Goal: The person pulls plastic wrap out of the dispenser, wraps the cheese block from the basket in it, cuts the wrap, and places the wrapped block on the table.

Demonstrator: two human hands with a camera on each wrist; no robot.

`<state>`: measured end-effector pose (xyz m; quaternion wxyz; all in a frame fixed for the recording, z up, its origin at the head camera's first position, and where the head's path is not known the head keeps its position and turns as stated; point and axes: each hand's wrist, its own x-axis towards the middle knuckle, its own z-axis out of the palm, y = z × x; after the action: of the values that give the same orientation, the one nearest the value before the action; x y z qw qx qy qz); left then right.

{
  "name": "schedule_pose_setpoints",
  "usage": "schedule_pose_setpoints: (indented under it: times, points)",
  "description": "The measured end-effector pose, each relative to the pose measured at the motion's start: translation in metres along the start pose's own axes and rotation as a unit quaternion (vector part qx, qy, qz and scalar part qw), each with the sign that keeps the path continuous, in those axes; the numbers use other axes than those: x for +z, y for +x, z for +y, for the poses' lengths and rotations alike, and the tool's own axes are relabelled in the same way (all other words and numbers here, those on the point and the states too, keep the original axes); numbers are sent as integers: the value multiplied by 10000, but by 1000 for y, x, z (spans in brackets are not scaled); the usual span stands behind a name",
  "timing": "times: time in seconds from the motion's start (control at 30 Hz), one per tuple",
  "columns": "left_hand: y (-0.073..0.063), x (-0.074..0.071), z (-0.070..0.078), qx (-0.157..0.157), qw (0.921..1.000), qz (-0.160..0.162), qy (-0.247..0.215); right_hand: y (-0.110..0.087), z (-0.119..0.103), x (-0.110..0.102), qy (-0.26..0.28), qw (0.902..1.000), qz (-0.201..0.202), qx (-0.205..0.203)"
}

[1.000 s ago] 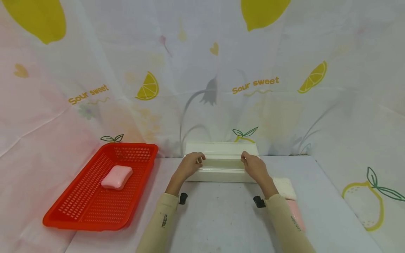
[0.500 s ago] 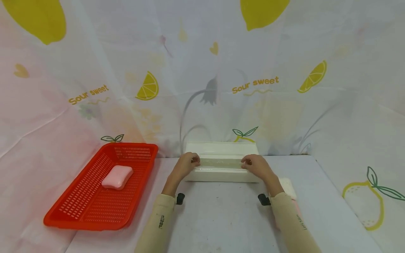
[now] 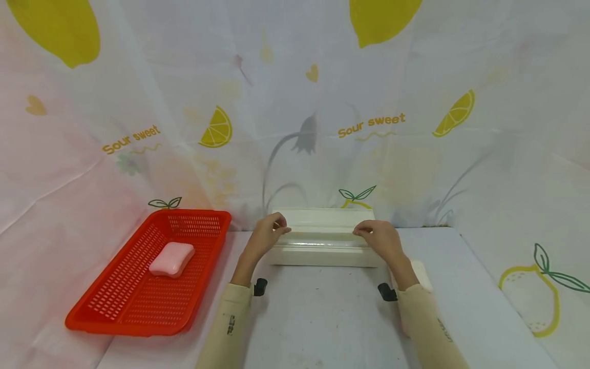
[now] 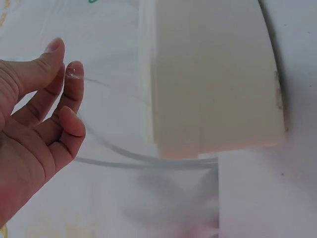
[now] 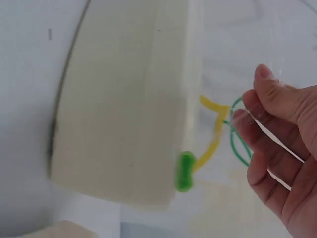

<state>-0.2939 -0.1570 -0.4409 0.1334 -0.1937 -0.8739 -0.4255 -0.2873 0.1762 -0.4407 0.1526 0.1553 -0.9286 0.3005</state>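
Observation:
A long cream-white cling film dispenser [image 3: 322, 257] stands at the back of the table with its lid [image 3: 324, 216] raised behind. Over it, my left hand [image 3: 266, 237] pinches an edge of clear cling film [image 4: 74, 75] between thumb and fingers near the left end. At the right end, my right hand [image 3: 383, 238] pinches the film between thumb and index finger. The film is transparent, so its full extent is hard to see. The right wrist view shows a green piece [image 5: 185, 171] on the dispenser's end.
A red plastic basket [image 3: 195, 302] on the left holds a pink rounded block [image 3: 171, 259]. Beside my right sleeve lies a white and pink object [image 3: 421, 274], partly hidden by the arm. A printed cloth [image 3: 295, 102] hangs close behind the dispenser.
Both hands have spread slightly apart along the dispenser. My left hand has risen a little, and the fingers of both now pinch more plainly. The basket and its block have not moved.

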Motion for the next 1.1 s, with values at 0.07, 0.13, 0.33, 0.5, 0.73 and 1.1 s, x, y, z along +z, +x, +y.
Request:
schedule_pose_setpoints:
  times: [0.07,0.13,0.33,0.5,0.73,1.1]
  points:
    - [1,-4,2,141,9999,44,50,1,-3,-5,107,9999,72,-92]
    - [1,-7,5,283,9995,65,143,2,-6,-10,191,9996,113,-178]
    - [4,-14,11,606,9979,129,162,3,-12,-22,382,9987,111,-323]
    - [4,-20,20,684,9974,187,107,1,-15,-29,524,9971,255,-481]
    - [4,-28,35,977,9947,256,204,0,-22,-40,511,9931,579,-877]
    - [6,-46,66,1412,9856,746,550,2,-40,-61,621,9777,1266,-1556]
